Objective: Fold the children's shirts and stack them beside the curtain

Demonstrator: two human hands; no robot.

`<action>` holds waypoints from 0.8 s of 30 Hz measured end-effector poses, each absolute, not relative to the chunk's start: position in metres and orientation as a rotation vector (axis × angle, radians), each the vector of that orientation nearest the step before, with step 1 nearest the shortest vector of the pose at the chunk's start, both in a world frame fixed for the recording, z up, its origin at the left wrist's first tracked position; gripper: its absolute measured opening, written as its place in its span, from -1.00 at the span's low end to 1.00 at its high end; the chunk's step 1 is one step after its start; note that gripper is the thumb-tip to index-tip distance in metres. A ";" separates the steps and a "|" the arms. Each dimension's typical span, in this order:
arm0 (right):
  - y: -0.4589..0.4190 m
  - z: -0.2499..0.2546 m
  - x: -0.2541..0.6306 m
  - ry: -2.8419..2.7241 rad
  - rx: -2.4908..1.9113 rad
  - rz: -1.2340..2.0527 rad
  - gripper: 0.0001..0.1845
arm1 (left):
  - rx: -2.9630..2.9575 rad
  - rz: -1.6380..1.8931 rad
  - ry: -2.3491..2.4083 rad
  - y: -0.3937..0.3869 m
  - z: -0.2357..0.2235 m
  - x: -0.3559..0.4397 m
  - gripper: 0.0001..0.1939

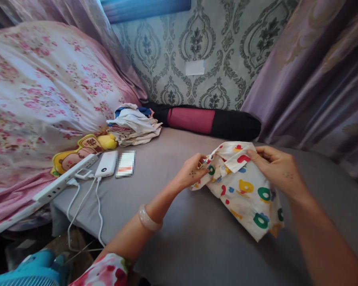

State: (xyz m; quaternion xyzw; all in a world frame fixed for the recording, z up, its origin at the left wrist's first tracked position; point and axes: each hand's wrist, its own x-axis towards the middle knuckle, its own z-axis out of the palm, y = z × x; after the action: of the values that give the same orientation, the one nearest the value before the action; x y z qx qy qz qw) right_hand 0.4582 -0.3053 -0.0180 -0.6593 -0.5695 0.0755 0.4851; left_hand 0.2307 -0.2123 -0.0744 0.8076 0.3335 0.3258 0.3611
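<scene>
A white cloth garment (241, 190) with yellow, green, red and blue prints hangs between my hands above the grey covered surface. On its left side, my left hand (195, 171) is closed on a bunched edge of it. My right hand (276, 169) pinches its upper right edge between thumb and fingers. Its upper part is folded over, and the lower corner points down toward the surface. I cannot tell exactly what kind of garment it is.
A stack of folded clothes (134, 125) lies at the back, beside a long black and maroon bag (193, 121). To the left are a power strip (65, 178), a white power bank (106, 163) with cables, a blurred card (125, 163) and yellow plush toys (77, 153). A blue fan (32, 270) stands at lower left.
</scene>
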 end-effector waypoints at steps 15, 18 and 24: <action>-0.316 -0.010 0.479 -1.337 -1.618 0.105 -0.56 | 2.113 1.122 0.681 -0.193 -0.063 0.231 -0.77; -0.323 -0.005 0.482 -1.365 -1.620 0.097 -0.58 | 2.236 1.200 0.761 -0.193 -0.050 0.233 -0.75; -0.340 0.017 0.481 -1.459 -1.715 0.044 -0.58 | 2.090 1.253 0.817 -0.195 -0.029 0.241 -0.72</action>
State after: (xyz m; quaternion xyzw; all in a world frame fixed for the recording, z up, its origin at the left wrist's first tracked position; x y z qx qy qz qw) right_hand 0.4811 -0.3403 0.0169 -0.6873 -0.5850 0.0178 0.4302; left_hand 0.2409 -0.1949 -0.0293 0.7801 0.3052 0.4679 0.2818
